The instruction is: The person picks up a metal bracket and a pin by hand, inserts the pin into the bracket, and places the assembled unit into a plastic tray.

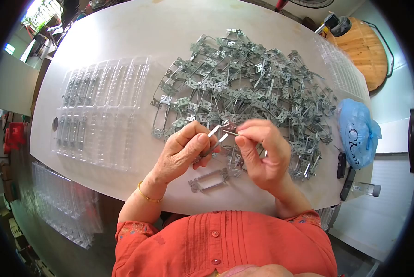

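My left hand (181, 150) is closed around a metal bracket (210, 150), a long narrow frame that points away from me. Opposite it, the thumb and fingers of my right hand (266, 154) pinch a thin metal rod (231, 133), whose tip is right at the bracket's far end. A heap of similar metal brackets (244, 87) spreads over the table beyond both hands. One single bracket (208, 180) lies on the table just below my hands.
Clear plastic trays (119, 131) lie on the left of the white table (170, 18), some slots holding metal parts. More trays (66, 203) stand below the left edge. At right are another tray (343, 64), a blue plastic bag (358, 134), and a black-handled tool (347, 184).
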Action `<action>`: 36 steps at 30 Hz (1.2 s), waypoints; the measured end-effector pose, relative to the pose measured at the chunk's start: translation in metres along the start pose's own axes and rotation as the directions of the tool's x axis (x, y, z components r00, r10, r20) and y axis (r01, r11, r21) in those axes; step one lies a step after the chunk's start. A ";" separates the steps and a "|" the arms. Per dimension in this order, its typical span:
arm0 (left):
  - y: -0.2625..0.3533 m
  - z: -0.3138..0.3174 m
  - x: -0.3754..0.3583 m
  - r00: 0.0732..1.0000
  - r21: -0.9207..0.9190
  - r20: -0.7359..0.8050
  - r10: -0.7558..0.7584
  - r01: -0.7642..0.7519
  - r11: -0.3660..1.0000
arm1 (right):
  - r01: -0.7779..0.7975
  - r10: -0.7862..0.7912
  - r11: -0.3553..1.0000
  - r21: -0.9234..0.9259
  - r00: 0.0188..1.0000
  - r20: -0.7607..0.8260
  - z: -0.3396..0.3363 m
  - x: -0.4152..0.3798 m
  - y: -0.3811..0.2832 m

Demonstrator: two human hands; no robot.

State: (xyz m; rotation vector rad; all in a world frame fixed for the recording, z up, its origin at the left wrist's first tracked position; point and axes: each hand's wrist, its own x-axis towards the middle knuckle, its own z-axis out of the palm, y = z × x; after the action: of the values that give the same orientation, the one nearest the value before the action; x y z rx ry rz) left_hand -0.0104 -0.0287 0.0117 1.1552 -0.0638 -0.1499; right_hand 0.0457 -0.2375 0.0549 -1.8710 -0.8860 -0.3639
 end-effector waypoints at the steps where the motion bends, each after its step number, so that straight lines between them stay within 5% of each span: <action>1: 0.003 0.001 0.000 0.999 -0.034 0.030 -0.033 0.034 0.999 | -0.061 0.061 0.996 0.062 0.998 0.009 -0.002 0.002 0.000; 5: 0.001 -0.003 0.000 0.992 -0.073 0.106 -0.071 0.079 0.994 | -0.381 0.330 0.793 0.475 0.925 0.191 0.002 -0.009 0.003; 7: -0.001 -0.007 0.000 0.986 -0.080 0.144 -0.084 0.097 0.992 | -0.390 0.304 0.797 0.462 0.919 0.250 0.000 -0.009 0.003; 9: -0.001 -0.008 -0.001 0.979 -0.089 0.183 -0.091 0.108 0.990 | -0.466 0.383 0.659 0.590 0.883 0.270 0.000 -0.007 -0.001; 12: -0.001 -0.005 0.001 0.970 -0.372 0.234 -0.059 0.146 0.917 | -0.423 0.365 0.678 0.601 0.904 0.224 -0.001 -0.011 0.009; 15: -0.001 -0.003 0.004 0.981 -0.396 0.194 -0.012 0.090 0.914 | -0.378 0.348 0.672 0.637 0.920 0.179 -0.003 -0.007 0.013; 22: -0.003 -0.008 0.004 0.974 -0.284 0.150 -0.168 0.205 0.936 | -0.287 0.303 0.706 0.648 0.949 0.089 -0.006 -0.006 0.019; 25: -0.002 -0.007 0.002 0.983 -0.301 0.084 -0.162 0.181 0.936 | -0.271 0.285 0.698 0.662 0.954 0.090 -0.007 -0.005 0.014; 29: -0.002 -0.010 0.004 0.990 -0.122 0.119 -0.074 0.089 0.989 | -0.222 0.230 0.750 0.624 0.971 0.070 -0.006 -0.006 0.014; 36: -0.005 -0.015 0.005 0.977 -0.094 0.211 -0.028 0.049 0.994 | -0.174 0.166 0.794 0.582 0.984 0.067 -0.005 -0.008 0.009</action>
State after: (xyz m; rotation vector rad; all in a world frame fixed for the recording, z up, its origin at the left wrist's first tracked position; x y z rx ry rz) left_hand -0.0045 -0.0178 0.0011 1.0392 -0.2181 -0.3061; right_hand 0.0472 -0.2477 0.0466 -1.3541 -0.7219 0.0433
